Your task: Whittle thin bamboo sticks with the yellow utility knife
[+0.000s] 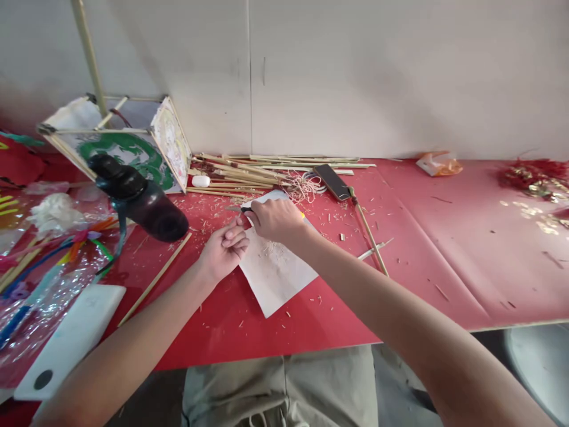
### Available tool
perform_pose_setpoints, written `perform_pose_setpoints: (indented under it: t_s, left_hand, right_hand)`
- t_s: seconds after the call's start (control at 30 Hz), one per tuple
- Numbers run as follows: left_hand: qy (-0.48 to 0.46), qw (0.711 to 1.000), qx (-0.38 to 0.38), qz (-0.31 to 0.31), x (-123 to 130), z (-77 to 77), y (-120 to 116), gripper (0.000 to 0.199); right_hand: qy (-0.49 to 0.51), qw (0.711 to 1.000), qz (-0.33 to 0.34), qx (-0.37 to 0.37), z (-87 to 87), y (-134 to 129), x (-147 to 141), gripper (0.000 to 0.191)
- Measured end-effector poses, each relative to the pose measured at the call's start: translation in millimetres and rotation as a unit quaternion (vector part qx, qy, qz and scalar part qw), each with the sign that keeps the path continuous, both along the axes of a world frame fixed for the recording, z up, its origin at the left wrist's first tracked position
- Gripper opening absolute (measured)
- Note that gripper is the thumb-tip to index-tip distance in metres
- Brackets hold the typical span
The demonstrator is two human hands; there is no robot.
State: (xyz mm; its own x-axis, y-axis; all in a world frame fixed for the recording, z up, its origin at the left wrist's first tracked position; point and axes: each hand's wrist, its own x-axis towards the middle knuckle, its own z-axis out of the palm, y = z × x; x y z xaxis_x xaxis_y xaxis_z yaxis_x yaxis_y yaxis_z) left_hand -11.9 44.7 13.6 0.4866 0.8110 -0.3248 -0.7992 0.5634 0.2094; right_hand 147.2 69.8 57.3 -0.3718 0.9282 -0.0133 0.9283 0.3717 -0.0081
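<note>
While the right hand (pixel 278 218) clamps a black-handled knife (pixel 246 209) at frame centre, the left hand (pixel 222 249) sits close beside it.
Left fingers (pixel 235 237) curled; cannot tell if holding anything. Blade (pixel 233 208) points left, near white paper sheet (pixel 271 287) bearing pale shavings (pixel 274 252); thin tan sticks (pixel 242 172) upper centre.

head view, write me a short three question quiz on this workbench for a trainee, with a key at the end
1. Multiple choice: which hand grips the black-handled knife?
a) the left hand
b) the right hand

2. True or false: the dark bottle is to the left of the white sheet.

3. Fill the gap: small pale ____ lie scattered on the white sheet.

Key: 1. b; 2. true; 3. shavings
</note>
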Motion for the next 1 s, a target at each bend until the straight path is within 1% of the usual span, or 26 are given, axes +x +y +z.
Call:
perform_pose_setpoints:
  t_s: [0.07, 0.13, 0.2, 0.23, 0.27, 0.33, 0.4, 0.5, 0.57, 0.63, 0.73, 0.83, 0.9, 1.0]
  left_hand:
    - [0.011, 1.0, -0.004, 0.005, 2.1, 3.0, -4.3, 0.031]
    - [0.043, 0.999, 0.009, -0.02, 5.6, 8.8, -16.1, 0.031]
    - [0.084, 0.993, 0.052, -0.06, 8.8, 14.8, -30.3, 0.024]
    - [0.098, 0.99, 0.08, -0.063, 9.9, 17.1, -35.9, 0.02]
    - [0.113, 0.987, 0.104, -0.045, 10.6, 18.6, -39.2, 0.018]
    - [0.145, 0.982, 0.117, -0.035, 11.2, 18.9, -38.6, 0.016]
    - [0.191, 0.972, 0.133, -0.037, 11.8, 16.6, -30.9, 0.017]
    - [0.258, 0.947, 0.19, -0.038, 14.8, 11.7, -19.3, 0.022]
    - [0.286, 0.933, 0.217, -0.033, 18.4, 8.7, -17.6, 0.026]
    - [0.302, 0.925, 0.228, -0.032, 21.8, 5.9, -20.3, 0.031]
    - [0.31, 0.919, 0.242, -0.038, 24.2, 1.0, -26.0, 0.036]
    - [0.306, 0.917, 0.255, -0.038, 23.0, -4.0, -27.7, 0.035]
    - [0.287, 0.924, 0.248, -0.041, 21.3, -6.7, -26.8, 0.032]
    - [0.268, 0.933, 0.237, -0.047, 18.8, -9.1, -24.4, 0.031]
  right_hand:
    - [-0.012, 1.0, -0.006, -0.015, 3.3, 10.0, 3.5, 0.045]
    - [-0.03, 0.998, -0.052, -0.03, 10.4, 21.9, 18.2, 0.041]
    - [-0.044, 0.993, -0.104, -0.028, 19.4, 30.7, 40.0, 0.042]
    - [-0.045, 0.992, -0.115, -0.017, 23.3, 32.2, 50.7, 0.045]
    - [-0.042, 0.993, -0.113, -0.004, 26.1, 31.3, 59.6, 0.046]
    - [-0.015, 0.995, -0.101, 0.021, 27.7, 21.9, 69.7, 0.047]
    - [0.028, 0.994, -0.108, 0.019, 24.5, 5.5, 69.5, 0.046]
    - [0.088, 0.987, -0.131, -0.014, 16.0, -21.8, 59.6, 0.045]
    - [0.116, 0.986, -0.12, -0.025, 10.4, -36.6, 52.8, 0.043]
    - [0.146, 0.984, -0.102, -0.015, 5.1, -46.9, 48.2, 0.04]
    - [0.195, 0.976, -0.097, 0.002, -3.0, -54.5, 45.0, 0.036]
    - [0.239, 0.966, -0.102, 0.003, -11.8, -56.0, 43.1, 0.035]
    - [0.26, 0.962, -0.083, -0.006, -17.7, -55.0, 41.1, 0.034]
    - [0.272, 0.962, -0.032, -0.018, -26.1, -50.4, 38.6, 0.033]
